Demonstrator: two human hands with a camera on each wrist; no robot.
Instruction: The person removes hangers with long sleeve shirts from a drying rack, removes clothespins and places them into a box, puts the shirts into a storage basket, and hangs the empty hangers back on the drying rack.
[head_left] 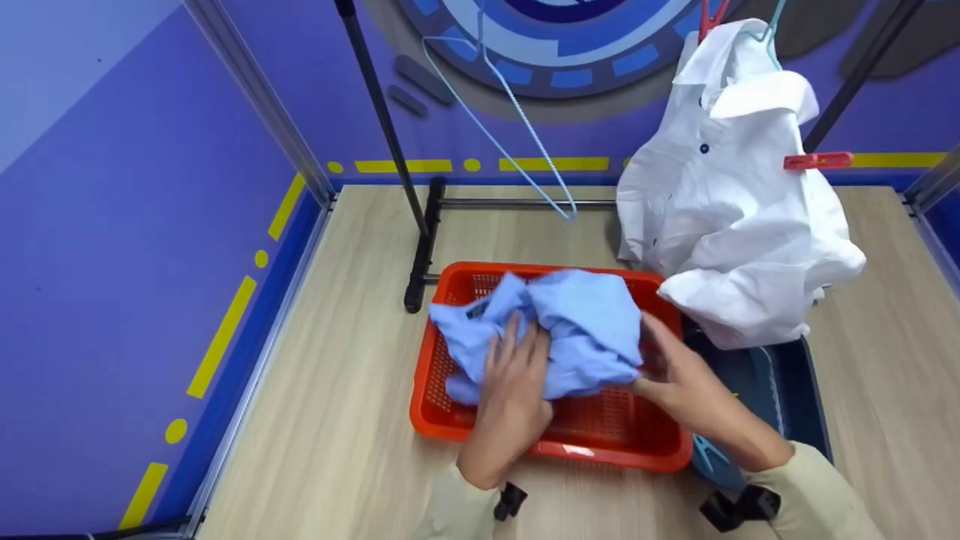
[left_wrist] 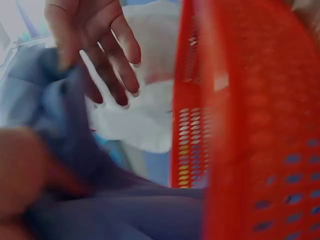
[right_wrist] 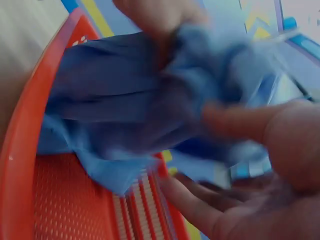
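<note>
A crumpled light blue garment (head_left: 577,322) is bunched above the red plastic basket (head_left: 611,457), covering much of its inside. My left hand (head_left: 514,379) lies over the near side of the garment and grips a fold of it, its fingertips partly sunk in the cloth. In the right wrist view that left hand (right_wrist: 162,20) is at the top, against the bunched cloth. My right hand (head_left: 686,382) is at the garment's right edge, with fingers spread and thumb apart. The left wrist view shows the right hand (left_wrist: 102,47) with its fingers extended beside the blurred cloth.
A white shirt (head_left: 720,210) hangs at the right, with a red clothespin (head_left: 817,160) on it. An unused light blue hanger (head_left: 525,127) dangles from above. Behind the basket stands a black rack (head_left: 386,127). A dark basin (head_left: 806,397) sits right of the basket, with blue clothespins (head_left: 709,454) nearby.
</note>
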